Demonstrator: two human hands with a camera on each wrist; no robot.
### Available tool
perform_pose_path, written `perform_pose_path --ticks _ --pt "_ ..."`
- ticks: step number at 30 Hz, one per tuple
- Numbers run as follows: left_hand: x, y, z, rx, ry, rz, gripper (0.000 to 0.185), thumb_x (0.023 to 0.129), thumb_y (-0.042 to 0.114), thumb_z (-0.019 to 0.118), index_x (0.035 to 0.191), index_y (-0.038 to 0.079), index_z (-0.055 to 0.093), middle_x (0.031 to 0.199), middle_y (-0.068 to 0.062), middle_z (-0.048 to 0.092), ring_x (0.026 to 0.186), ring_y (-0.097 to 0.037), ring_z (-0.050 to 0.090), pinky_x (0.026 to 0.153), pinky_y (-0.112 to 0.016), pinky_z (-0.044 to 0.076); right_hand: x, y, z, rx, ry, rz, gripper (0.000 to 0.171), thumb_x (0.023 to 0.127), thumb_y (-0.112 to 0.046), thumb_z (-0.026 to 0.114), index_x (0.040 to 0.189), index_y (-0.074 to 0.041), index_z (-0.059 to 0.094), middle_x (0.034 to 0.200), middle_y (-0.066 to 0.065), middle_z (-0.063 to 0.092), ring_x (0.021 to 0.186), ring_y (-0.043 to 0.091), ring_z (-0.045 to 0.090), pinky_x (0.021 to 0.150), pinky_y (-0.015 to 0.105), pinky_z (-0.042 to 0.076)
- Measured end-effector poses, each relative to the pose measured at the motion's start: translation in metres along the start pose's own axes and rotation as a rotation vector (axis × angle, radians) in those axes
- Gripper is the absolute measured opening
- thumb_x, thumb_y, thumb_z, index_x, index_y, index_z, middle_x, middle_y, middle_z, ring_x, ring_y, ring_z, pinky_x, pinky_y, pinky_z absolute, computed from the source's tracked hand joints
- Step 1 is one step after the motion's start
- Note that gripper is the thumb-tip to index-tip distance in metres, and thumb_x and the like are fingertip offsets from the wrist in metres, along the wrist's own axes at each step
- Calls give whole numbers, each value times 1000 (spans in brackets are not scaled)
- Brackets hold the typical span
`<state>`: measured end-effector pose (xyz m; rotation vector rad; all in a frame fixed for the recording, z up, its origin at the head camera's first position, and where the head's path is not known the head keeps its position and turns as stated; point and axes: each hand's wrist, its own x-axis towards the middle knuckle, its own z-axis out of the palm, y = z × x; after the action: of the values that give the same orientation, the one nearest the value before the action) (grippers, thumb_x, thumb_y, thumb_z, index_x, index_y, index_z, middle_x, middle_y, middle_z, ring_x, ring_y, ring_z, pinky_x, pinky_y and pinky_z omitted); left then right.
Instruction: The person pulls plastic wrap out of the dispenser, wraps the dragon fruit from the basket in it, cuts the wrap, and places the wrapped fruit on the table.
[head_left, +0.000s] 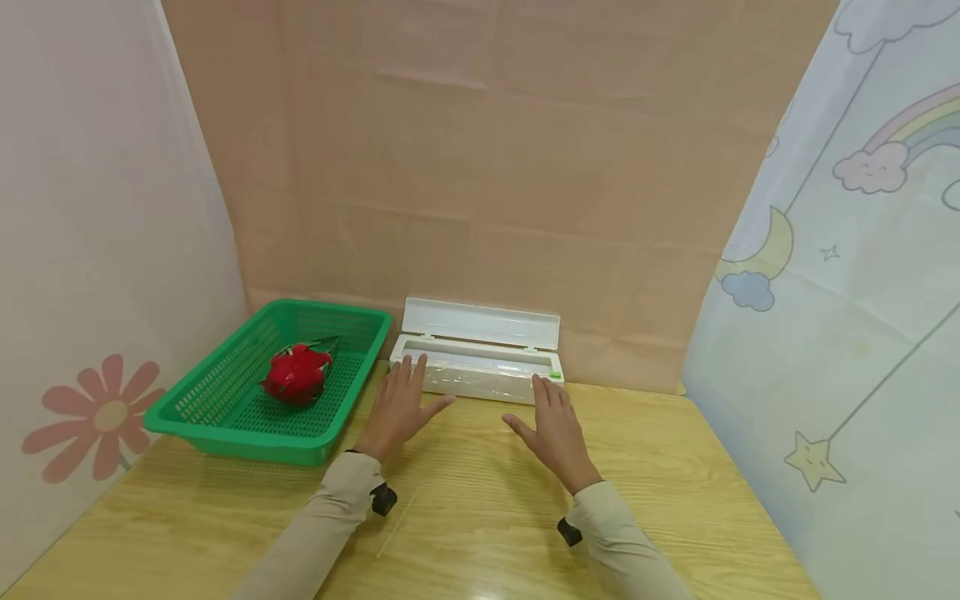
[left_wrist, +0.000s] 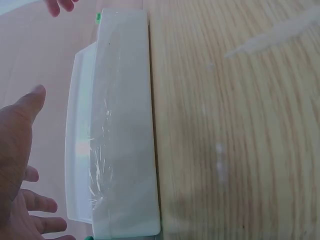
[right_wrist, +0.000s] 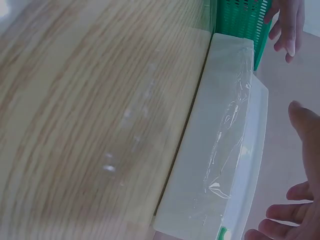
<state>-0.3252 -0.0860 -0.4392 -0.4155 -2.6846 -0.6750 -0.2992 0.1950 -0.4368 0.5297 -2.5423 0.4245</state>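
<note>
A long white cling film dispenser (head_left: 480,385) stands at the back of the table with its lid (head_left: 480,323) raised. Clear film (right_wrist: 227,130) hangs wrinkled over its front edge, and a small green slider (head_left: 555,374) sits near its right end. My left hand (head_left: 397,410) reaches toward the dispenser's left end, fingers extended and thumb spread, holding nothing. Toward the right end my right hand (head_left: 555,432) is held likewise, its fingers straight and nothing in them. In the left wrist view the left thumb (left_wrist: 31,102) stands apart from the other fingers.
At the left stands a green plastic basket (head_left: 360,392) with a red dragon fruit (head_left: 297,375) in it. The wooden table (head_left: 465,508) meets a brown cloth backdrop (head_left: 480,183) behind the dispenser. Printed curtains (head_left: 832,333) flank both sides.
</note>
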Motion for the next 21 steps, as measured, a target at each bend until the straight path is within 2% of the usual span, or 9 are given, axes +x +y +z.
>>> perform_pose_path --ticks 6,13,21 --pt "0 -3 2 -31 7 -15 94 94 59 59 157 -1 22 157 -32 24 144 -51 23 113 -65 23 0 4 4 3 -9 11 88 91 -47 70 148 10 34 142 30 45 134 46 40 109 57 36" --pt "-1 -11 5 -58 -2 -35 94 94 60 58 156 -3 23 157 -32 25 144 -49 24 111 -66 25 -1 4 6 47 -48 82 87 93 -47 68 148 10 32 144 30 43 136 46 38 110 58 34" --pt "3 -18 10 -86 33 -52 91 96 54 60 154 -6 24 154 -34 28 141 -51 30 106 -67 32 1 10 8 59 -60 126 85 94 -45 67 147 12 33 142 32 44 134 47 39 108 58 36"
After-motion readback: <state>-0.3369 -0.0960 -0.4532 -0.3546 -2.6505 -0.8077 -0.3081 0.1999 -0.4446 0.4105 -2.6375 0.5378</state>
